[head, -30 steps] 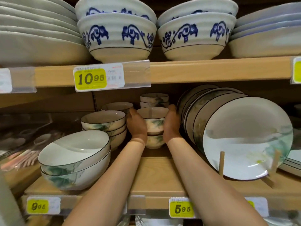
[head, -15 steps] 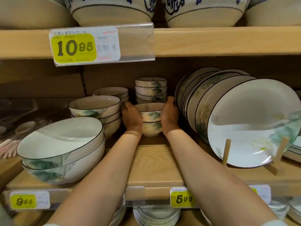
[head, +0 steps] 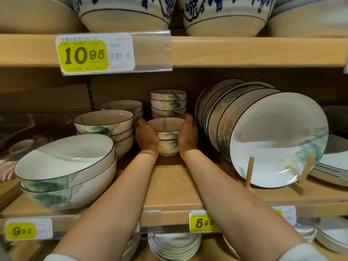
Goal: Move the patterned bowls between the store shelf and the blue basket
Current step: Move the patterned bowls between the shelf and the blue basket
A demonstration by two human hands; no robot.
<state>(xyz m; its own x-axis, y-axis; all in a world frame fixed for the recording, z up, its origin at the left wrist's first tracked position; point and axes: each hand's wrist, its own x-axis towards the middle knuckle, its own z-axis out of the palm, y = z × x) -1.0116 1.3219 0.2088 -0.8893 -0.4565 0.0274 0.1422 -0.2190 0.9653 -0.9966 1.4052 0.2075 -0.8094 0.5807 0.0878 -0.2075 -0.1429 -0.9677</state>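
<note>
A short stack of small white bowls with green leaf and yellow flower pattern [head: 168, 139] stands on the wooden store shelf [head: 173, 187], deep in the middle. My left hand [head: 147, 136] cups the stack's left side and my right hand [head: 188, 135] cups its right side; both touch it. Behind it stands a taller stack of the same small bowls [head: 168, 103]. The blue basket is out of view.
Medium leaf-pattern bowls [head: 105, 125] stand stacked left of my hands, with two large bowls [head: 64, 172] in front. Upright plates [head: 273, 140] lean on a wooden rack at the right. Blue-patterned bowls [head: 124, 14] fill the shelf above. More dishes sit below.
The stack of small bowls between my hands has come down onto the shelf in front of the taller stack. The camera has dropped and moved closer.
</note>
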